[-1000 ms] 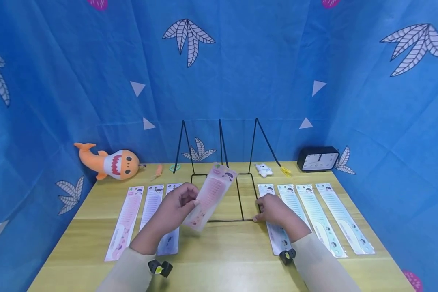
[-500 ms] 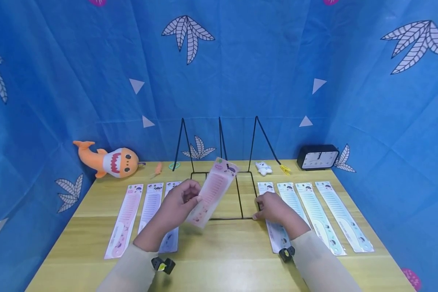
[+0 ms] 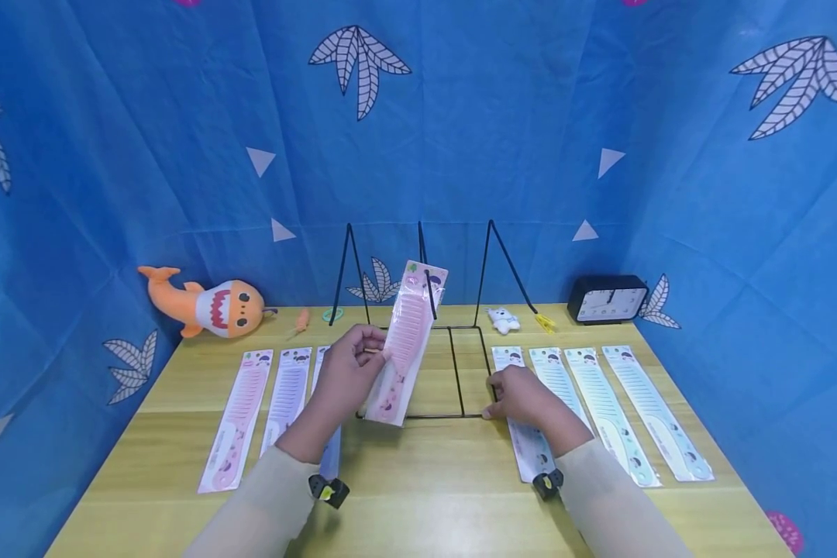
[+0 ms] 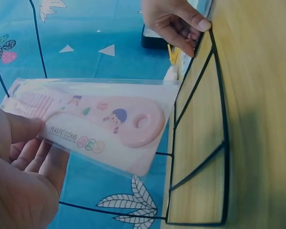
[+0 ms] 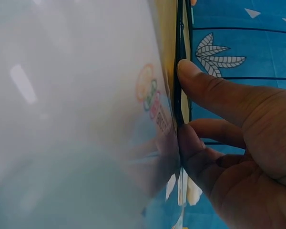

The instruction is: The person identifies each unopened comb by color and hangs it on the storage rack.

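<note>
My left hand point(image 3: 349, 372) pinches the left edge of a pink comb in a clear packet point(image 3: 406, 333), tilted and raised over the black wire rack point(image 3: 456, 372). The rack's middle arm point(image 3: 430, 294) shows in front of the packet's top and seems to pass through it. In the left wrist view the comb point(image 4: 143, 121) has a round hole in its handle end, and thumb and fingers hold the packet's side. My right hand point(image 3: 526, 399) grips the rack's front right corner; the right wrist view shows thumb point(image 5: 190, 71) and fingers at the black wire.
Packaged combs lie in rows on both sides: pink point(image 3: 237, 422) and purple point(image 3: 286, 391) left, pale green-blue point(image 3: 614, 415) right. An orange shark toy point(image 3: 212, 308), a small white bear point(image 3: 504, 320) and a black clock point(image 3: 608, 300) stand at the back before a blue curtain point(image 3: 418, 155).
My left hand has carried the packaged comb up and slightly right, turning it more upright. The rack's middle arm now shows in front of its top. My right hand stays on the rack corner.
</note>
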The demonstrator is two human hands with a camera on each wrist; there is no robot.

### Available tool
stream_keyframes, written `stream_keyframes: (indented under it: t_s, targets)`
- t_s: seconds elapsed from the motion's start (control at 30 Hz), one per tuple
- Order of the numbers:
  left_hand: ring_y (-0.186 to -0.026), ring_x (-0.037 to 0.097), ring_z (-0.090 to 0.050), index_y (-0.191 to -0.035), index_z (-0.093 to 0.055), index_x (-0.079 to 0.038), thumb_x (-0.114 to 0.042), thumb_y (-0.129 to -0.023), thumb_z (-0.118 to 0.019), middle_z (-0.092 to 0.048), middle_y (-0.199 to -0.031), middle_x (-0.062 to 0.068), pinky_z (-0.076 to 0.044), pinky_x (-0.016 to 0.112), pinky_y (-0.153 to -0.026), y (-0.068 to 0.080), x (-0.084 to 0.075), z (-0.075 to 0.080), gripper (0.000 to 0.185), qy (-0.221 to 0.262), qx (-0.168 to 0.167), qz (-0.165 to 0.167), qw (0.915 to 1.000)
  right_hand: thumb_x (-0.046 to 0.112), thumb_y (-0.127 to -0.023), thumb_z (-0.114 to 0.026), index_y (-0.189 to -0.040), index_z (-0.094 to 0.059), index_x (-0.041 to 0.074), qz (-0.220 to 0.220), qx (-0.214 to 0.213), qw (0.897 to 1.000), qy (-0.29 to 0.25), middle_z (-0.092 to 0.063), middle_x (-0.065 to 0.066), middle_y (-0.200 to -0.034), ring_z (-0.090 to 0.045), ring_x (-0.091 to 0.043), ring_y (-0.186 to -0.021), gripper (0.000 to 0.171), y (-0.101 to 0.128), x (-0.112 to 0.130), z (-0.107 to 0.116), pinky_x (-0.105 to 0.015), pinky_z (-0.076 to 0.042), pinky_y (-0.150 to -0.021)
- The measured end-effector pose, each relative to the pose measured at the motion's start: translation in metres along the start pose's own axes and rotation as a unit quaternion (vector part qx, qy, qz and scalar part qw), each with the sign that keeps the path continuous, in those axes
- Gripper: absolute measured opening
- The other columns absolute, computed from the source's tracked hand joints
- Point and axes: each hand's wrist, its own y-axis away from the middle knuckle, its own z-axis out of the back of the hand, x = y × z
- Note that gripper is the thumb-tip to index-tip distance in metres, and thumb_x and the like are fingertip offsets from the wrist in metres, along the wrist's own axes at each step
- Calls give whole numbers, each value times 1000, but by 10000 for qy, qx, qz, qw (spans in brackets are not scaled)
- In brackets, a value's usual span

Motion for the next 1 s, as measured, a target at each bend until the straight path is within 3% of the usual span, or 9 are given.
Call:
stream_keyframes:
  t_s: [0.3,0.6,0.77,1.0]
  targets:
    - [-111,24,-73,-122,-70,-16,-16,-104,-75,-74,-118,3,-64,41,-92,-35,-9,-8,19,139,-416,78,9990,27,-86,-95,-80,-62,12,105,-66,9999,-56,-49,-1,-71,-47,-18,-67,37,0,1,0,-30,-36,-62]
    - [-103,23,-72,-124,-69,-16,-15,-105,-73,-72,-119,3,-64,35,-83,-62,-10,-15,19,163,-620,182,9978,28,-86,-95,-80,-62,14,56,-40,10000,-57,-50,0,-71,-49,-17,-68,36,0,-1,-4,-29,-37,-61]
    - [-104,25,-72,-124,-68,-15,-12,-105,-71,-71,-120,4,-65,38,-88,-72,-10,-16,19,209,-678,195,9973,28,-86,-96,-80,-62,14,61,-33,9999,-120,-50,0,-71,-49,-17,-68,37,-1,-1,-5,-29,-37,-61]
    - [-112,27,-68,-121,-68,-14,-10,-105,-70,-70,-121,7,-62,41,-96,-83,-8,-21,17,350,-672,494,9959,28,-85,-96,-87,-66,13,105,-161,9998,-102,-50,-1,-74,-48,-18,-71,34,0,-1,-1,-31,-36,-64]
